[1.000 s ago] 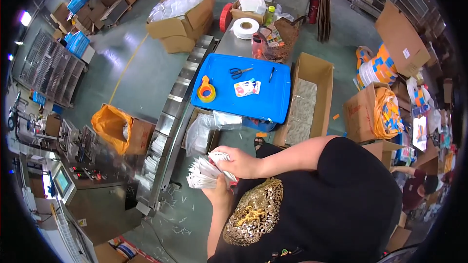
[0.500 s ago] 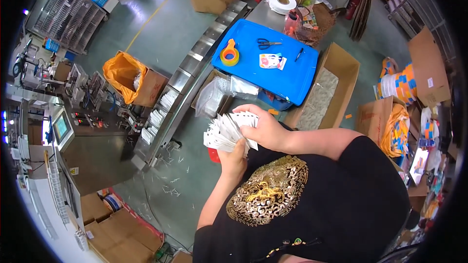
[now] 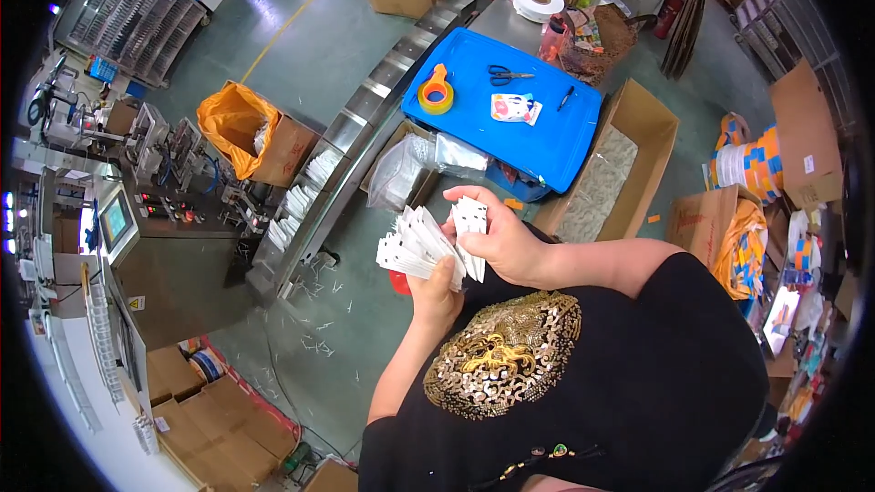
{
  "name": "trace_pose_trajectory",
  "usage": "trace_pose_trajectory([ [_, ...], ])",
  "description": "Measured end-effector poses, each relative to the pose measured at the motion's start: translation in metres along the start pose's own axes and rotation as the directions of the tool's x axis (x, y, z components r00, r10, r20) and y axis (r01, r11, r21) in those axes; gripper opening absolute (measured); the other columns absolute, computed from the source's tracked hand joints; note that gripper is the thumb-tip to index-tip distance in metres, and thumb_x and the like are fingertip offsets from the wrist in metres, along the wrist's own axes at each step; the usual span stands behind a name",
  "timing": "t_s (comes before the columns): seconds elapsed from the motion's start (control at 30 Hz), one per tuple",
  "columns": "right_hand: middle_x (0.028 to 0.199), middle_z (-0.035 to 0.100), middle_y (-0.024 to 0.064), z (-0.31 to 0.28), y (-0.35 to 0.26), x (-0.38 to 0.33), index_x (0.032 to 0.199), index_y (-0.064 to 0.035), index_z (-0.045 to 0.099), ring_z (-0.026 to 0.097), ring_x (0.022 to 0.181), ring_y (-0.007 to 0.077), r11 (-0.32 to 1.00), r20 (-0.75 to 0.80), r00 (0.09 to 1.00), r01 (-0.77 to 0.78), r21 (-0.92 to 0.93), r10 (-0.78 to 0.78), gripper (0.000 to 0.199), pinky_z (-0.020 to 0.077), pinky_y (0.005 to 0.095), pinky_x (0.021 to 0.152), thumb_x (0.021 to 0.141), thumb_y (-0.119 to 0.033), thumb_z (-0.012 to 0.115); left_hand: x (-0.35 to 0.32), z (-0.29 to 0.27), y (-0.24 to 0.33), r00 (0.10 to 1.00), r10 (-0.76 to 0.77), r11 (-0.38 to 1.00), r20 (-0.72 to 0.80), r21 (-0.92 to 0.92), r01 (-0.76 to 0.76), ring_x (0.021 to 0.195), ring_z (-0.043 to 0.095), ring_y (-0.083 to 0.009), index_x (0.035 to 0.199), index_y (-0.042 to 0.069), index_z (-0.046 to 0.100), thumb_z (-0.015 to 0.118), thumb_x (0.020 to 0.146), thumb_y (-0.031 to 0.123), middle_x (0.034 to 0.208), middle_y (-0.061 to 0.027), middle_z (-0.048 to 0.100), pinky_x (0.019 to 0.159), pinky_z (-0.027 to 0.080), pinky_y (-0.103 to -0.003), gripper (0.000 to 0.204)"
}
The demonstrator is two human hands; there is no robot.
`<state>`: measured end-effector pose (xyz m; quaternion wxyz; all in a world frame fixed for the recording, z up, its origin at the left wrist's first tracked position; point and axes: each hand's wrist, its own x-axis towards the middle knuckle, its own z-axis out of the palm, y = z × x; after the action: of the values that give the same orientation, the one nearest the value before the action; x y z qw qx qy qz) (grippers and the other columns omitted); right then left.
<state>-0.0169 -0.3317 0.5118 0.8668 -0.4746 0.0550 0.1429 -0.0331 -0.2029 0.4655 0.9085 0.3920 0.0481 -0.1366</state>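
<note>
A fanned bundle of thin white paper packets [image 3: 415,244] with small dark marks is gripped in my left hand [image 3: 437,299], its thumb lying across their lower ends. Close beside it, my right hand [image 3: 507,241] holds a smaller stack of the same white packets [image 3: 470,217] between thumb and fingers. Both stacks are in front of my chest, their lower ends near each other and their tops apart. The kind of packet is too small to make out. Beneath my left hand shows part of a red object [image 3: 399,282].
Ahead is a blue lid [image 3: 474,82] bearing a tape dispenser [image 3: 436,94], scissors [image 3: 507,76], a pen [image 3: 566,97] and a printed card. A metal conveyor [image 3: 351,132] with white packets runs at left. An open carton [image 3: 652,141] stands right; a control machine [image 3: 173,287] stands far left.
My right hand has drawn its smaller stack slightly apart from the fan in my left hand, and a gap now shows between them. The view has shifted a little.
</note>
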Motion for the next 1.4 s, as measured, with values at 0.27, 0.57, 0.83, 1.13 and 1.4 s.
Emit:
trace_pose_trajectory([
  [0.27, 0.091, 0.049, 0.0026, 0.005, -0.003, -0.001, 0.121, -0.0075, 0.036, 0.05, 0.087, 0.0102, 0.997, -0.016, 1.0, -0.012, -0.071, 0.011, 0.049, 0.0417, 0.0259, 0.079, 0.076, 0.0, 0.054, -0.001, -0.007, -0.003, 0.996, -0.088, 0.99, 0.035, -0.107, 0.091, 0.105, 0.047, -0.02, 0.121, 0.004, 0.034, 0.064, 0.072, 0.014, 0.112, -0.0085, 0.048, 0.091, 0.037, -0.034, 0.059],
  [0.57, 0.081, 0.051, 0.0011, 0.011, -0.002, -0.001, 0.127, -0.0059, 0.03, 0.048, 0.076, 0.0072, 0.847, 0.034, 0.983, 0.172, -0.503, -0.179, 0.061, 0.0423, 0.0233, 0.071, 0.074, -0.007, 0.061, -0.007, -0.018, -0.009, 0.96, -0.271, 0.927, 0.074, -0.249, 0.281, 0.101, 0.051, -0.0196, 0.121, 0.005, 0.034, 0.064, 0.07, 0.019, 0.112, -0.0075, 0.048, 0.085, 0.043, -0.033, 0.061],
  [0.83, 0.091, 0.048, 0.0049, -0.007, -0.021, 0.007, 0.122, -0.0031, 0.034, 0.052, 0.074, 0.0111, 0.993, -0.045, 0.992, 0.115, -0.033, -0.116, 0.046, 0.0461, 0.0256, 0.066, 0.078, 0.004, 0.045, -0.007, -0.008, 0.001, 0.981, -0.172, 0.967, 0.089, -0.174, 0.185, 0.097, 0.053, -0.0209, 0.114, 0.005, 0.039, 0.065, 0.07, 0.015, 0.098, -0.0072, 0.052, 0.083, 0.045, -0.037, 0.052],
  [1.13, 0.103, 0.049, 0.0092, -0.004, -0.007, 0.003, 0.123, -0.0073, 0.034, 0.052, 0.09, 0.0133, 0.851, 0.163, 0.983, 0.158, -0.5, -0.086, 0.062, 0.0454, 0.0264, 0.077, 0.07, 0.003, 0.065, -0.015, -0.002, 0.001, 0.979, -0.173, 0.985, 0.105, 0.004, 0.174, 0.079, 0.054, -0.0121, 0.116, 0.006, 0.038, 0.069, 0.07, 0.018, 0.095, -0.0032, 0.051, 0.063, 0.047, -0.025, 0.057],
  [1.4, 0.107, 0.051, 0.007, -0.001, -0.009, 0.004, 0.12, -0.004, 0.04, 0.048, 0.098, 0.012, 0.909, 0.205, 0.978, 0.112, -0.402, -0.03, 0.056, 0.0388, 0.0263, 0.086, 0.071, -0.009, 0.067, -0.017, -0.011, 0.002, 0.971, -0.195, 0.971, 0.14, -0.109, 0.211, 0.084, 0.054, -0.0131, 0.121, 0.006, 0.034, 0.072, 0.066, 0.026, 0.103, -0.0039, 0.05, 0.066, 0.048, -0.026, 0.069],
])
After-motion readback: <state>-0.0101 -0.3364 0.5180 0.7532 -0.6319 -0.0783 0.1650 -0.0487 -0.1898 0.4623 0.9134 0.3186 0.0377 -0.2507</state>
